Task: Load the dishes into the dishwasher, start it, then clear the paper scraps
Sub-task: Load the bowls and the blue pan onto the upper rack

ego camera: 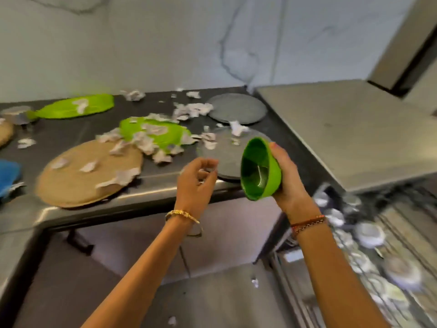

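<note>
In the right hand (287,178), gripped round its outer wall with the mouth tipped on its side toward the left hand (196,181), sits a smooth green plastic bowl (261,169). The dishwasher rack (378,245), a blurred wire grid already holding pale dishes, lies below and to the right of that grip, so the right hand is the nearer one for loading it. The left hand, just beside the bowl's rim, has loosely curled fingers and holds nothing I can make out, while flat grey, tan and green plates (156,133) under crumpled paper scraps (191,110) lie beyond it on the dark counter (71,131).
</note>
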`<state>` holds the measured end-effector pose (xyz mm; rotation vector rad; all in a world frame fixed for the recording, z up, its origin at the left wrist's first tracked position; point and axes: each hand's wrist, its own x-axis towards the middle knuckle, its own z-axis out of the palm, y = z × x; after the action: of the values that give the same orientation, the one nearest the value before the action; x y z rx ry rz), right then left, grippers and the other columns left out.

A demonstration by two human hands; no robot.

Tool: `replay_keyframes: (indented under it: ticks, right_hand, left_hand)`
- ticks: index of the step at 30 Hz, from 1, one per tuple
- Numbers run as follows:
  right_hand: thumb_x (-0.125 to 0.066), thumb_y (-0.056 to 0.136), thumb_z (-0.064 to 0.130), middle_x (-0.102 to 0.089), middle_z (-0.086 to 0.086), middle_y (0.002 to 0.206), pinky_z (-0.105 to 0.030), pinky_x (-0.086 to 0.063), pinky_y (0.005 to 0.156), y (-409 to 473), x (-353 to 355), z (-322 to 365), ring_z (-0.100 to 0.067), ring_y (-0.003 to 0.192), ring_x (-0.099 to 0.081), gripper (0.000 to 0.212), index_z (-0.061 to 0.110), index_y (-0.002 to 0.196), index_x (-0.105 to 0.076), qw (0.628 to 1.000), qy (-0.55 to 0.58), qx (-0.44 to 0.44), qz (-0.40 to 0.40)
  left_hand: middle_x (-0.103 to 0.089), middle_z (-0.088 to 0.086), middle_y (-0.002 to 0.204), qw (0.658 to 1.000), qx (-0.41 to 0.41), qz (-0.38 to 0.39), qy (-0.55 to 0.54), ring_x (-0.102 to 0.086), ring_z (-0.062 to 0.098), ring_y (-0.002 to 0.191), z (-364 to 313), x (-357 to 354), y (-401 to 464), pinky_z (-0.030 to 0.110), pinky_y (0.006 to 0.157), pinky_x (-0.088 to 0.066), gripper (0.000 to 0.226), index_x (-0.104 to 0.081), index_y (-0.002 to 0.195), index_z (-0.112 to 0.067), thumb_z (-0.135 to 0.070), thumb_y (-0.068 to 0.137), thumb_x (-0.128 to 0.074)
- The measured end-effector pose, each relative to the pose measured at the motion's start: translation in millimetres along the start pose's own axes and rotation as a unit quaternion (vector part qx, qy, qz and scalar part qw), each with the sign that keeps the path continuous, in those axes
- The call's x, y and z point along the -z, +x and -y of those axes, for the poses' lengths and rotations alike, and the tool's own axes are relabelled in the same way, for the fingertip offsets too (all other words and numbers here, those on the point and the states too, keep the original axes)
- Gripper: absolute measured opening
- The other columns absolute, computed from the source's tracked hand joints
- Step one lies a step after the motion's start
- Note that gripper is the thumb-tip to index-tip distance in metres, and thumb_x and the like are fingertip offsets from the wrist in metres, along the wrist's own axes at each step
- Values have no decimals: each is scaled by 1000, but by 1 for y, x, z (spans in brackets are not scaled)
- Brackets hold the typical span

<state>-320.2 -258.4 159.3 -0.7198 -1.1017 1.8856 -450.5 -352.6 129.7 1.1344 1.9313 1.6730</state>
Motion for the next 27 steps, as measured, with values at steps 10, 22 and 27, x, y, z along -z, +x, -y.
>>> replay_keyframes:
  ticks: [10,22,27]
  right_hand:
    - [-73,67,54,-47,-4,127,-28,-39,83,-59,253,90,-22,108,-52,69,31,126,-46,770,-549,116,-303]
    - [-51,83,56,-59,-6,91,-49,-46,83,-72,418,104,-26,86,-56,36,24,95,-59,883,175,-69,-430]
    - [-53,79,61,-57,-13,107,-55,-44,80,-56,458,96,-35,100,-53,47,19,100,-57,831,313,-89,-451]
  left_hand:
    - [-57,-8,84,958,-3,287,-11,-55,-7,60,-37,-260,-50,2,61,-41,20,-56,93,-15,3,85,-58]
    - [-47,18,123,810,-131,540,185,-47,30,114,-18,-419,-46,20,89,-33,42,-49,124,-1,-8,85,-62]
    - [-39,17,129,755,-117,593,254,-41,29,121,6,-469,-23,24,96,-30,48,-45,127,-3,-14,84,-63]
